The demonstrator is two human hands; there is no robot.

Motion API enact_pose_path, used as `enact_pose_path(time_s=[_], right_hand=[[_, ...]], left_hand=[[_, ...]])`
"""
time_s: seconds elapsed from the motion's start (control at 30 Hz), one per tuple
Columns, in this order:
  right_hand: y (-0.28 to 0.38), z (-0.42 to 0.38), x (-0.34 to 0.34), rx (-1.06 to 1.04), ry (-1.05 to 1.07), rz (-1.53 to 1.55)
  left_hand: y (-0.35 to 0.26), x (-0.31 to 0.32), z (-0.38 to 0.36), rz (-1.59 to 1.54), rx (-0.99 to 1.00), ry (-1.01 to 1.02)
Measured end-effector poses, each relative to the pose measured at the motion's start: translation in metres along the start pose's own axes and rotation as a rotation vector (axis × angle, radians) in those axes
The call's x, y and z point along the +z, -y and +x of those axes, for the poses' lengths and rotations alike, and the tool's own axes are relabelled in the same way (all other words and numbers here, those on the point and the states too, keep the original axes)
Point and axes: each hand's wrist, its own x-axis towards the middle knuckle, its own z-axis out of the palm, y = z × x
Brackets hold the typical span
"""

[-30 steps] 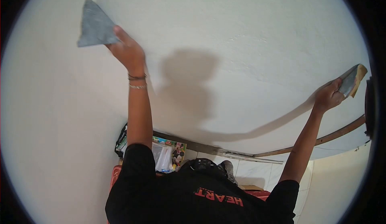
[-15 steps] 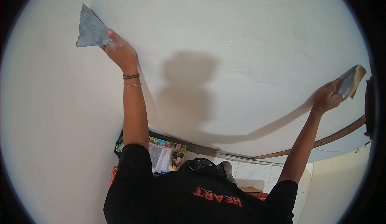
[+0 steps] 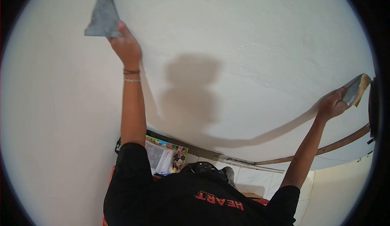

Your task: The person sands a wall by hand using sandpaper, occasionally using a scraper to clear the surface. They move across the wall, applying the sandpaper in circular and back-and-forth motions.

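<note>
My left hand (image 3: 128,49) is raised high at the upper left, its thumb and fingers closed on the lower right corner of a grey triangular sheet (image 3: 103,19). The sheet lies near the pale wall (image 3: 252,19), its tip pointing up. At the far right, my right hand (image 3: 332,104) grips a folded sheet (image 3: 352,94), grey on one side and tan on the other, close to the wall. Some of its fingers are hidden behind the sheet.
Below, a colourful cartoon-printed board (image 3: 180,157) and clear plastic packaging (image 3: 162,161) stand by the wall's foot. A brown strip (image 3: 343,141) runs along the lower right. White floor tiles (image 3: 254,177) show beneath it. My shadow falls on the wall.
My left hand and its grey sheet have moved up and slightly right, and the sheet has turned more upright. My right hand with its folded sheet sits slightly lower.
</note>
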Motion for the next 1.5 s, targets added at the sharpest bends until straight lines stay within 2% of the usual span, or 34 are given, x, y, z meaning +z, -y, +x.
enact_pose_path(time_s=[0.03, 0.1, 0.13, 0.2, 0.23, 0.3, 0.33, 0.4, 0.43, 0.5, 0.57, 0.63, 0.7, 0.73, 0.77, 0.83, 0.93, 0.97, 1.03, 1.1, 1.13, 1.17, 1.23, 1.27, 1.33, 1.37, 1.43, 1.5], right_hand=[[0.001, 0.000, 0.000, 0.004, -0.001, 0.002], [0.007, 0.002, 0.000, 0.043, -0.006, 0.015], [0.015, 0.004, -0.001, 0.047, -0.017, 0.018], [0.032, 0.010, -0.003, -0.116, -0.116, 0.060], [0.033, 0.008, -0.001, -0.124, -0.119, 0.066], [0.031, 0.005, -0.002, -0.039, -0.073, 0.088], [0.032, 0.005, -0.002, -0.041, -0.070, 0.089], [0.030, 0.005, -0.003, -0.054, -0.053, 0.044], [0.027, 0.004, -0.002, -0.051, -0.053, 0.046], [0.020, 0.002, -0.001, -0.033, -0.034, 0.019], [0.028, 0.005, -0.002, -0.065, -0.053, 0.038], [0.031, 0.007, -0.001, -0.098, -0.073, 0.061], [0.029, 0.007, -0.001, -0.089, -0.061, -0.004], [0.028, 0.007, -0.001, -0.093, -0.063, -0.004], [0.027, 0.007, -0.001, -0.093, -0.039, -0.016], [0.027, 0.005, -0.002, -0.090, -0.013, -0.034], [0.025, 0.003, -0.002, 0.011, 0.003, 0.049], [0.019, 0.003, -0.001, -0.016, 0.008, 0.025], [0.016, 0.003, -0.002, -0.041, 0.004, 0.002], [0.022, 0.006, -0.004, -0.100, 0.023, -0.063], [0.025, 0.007, -0.004, -0.105, 0.021, -0.062], [0.028, 0.007, -0.003, -0.086, 0.013, -0.030], [0.031, 0.007, -0.002, -0.065, 0.002, -0.001], [0.032, 0.007, 0.000, -0.064, -0.040, 0.045], [0.029, 0.005, -0.001, -0.059, -0.078, 0.090], [0.024, 0.004, -0.002, -0.039, -0.037, 0.076], [0.023, 0.004, -0.003, -0.017, -0.003, 0.067], [0.031, 0.006, -0.005, -0.109, 0.007, 0.002]], left_hand=[[-0.003, 0.004, -0.021, 0.002, 0.004, 0.000], [-0.003, 0.011, -0.057, 0.100, 0.365, -0.026], [-0.003, 0.008, -0.056, 0.097, 0.375, -0.032], [-0.003, -0.001, -0.043, 0.218, 0.516, 0.061], [0.001, -0.003, -0.023, 0.170, 0.484, 0.021], [-0.011, -0.012, 0.016, 0.042, -0.020, 0.074], [-0.013, -0.009, 0.027, 0.044, -0.024, 0.073], [-0.015, -0.002, 0.039, -0.034, -0.010, -0.065], [-0.012, 0.002, 0.026, -0.032, -0.008, -0.064], [-0.007, 0.018, -0.023, 0.015, 0.209, -0.089], [-0.026, 0.010, -0.054, 0.276, 0.549, 0.073], [-0.015, 0.006, -0.038, 0.291, 0.554, 0.094], [-0.011, 0.005, 0.001, 0.164, 0.425, 0.046], [-0.022, 0.004, 0.020, 0.015, 0.248, 0.016], [-0.012, 0.006, 0.046, 0.134, 0.265, -0.084], [-0.016, 0.007, 0.062, 0.187, 0.289, -0.095], [-0.020, 0.021, 0.010, 0.090, 0.314, -0.092], [-0.024, 0.025, -0.017, 0.072, 0.481, -0.081], [-0.042, 0.019, -0.036, 0.309, 0.730, -0.038], [-0.036, 0.013, -0.013, 0.247, 0.721, -0.024], [-0.029, 0.011, 0.003, 0.244, 0.644, -0.024], [-0.024, 0.013, 0.019, 0.134, 0.423, -0.063], [-0.029, 0.011, 0.055, 0.189, 0.273, -0.043], [-0.032, 0.014, 0.052, 0.188, 0.272, -0.040], [-0.043, 0.023, 0.038, 0.077, 0.245, -0.162], [-0.041, 0.028, 0.018, 0.033, 0.313, -0.191], [-0.042, 0.032, -0.015, 0.208, 0.740, -0.206], [-0.041, 0.022, -0.006, 0.254, 0.780, -0.155]])
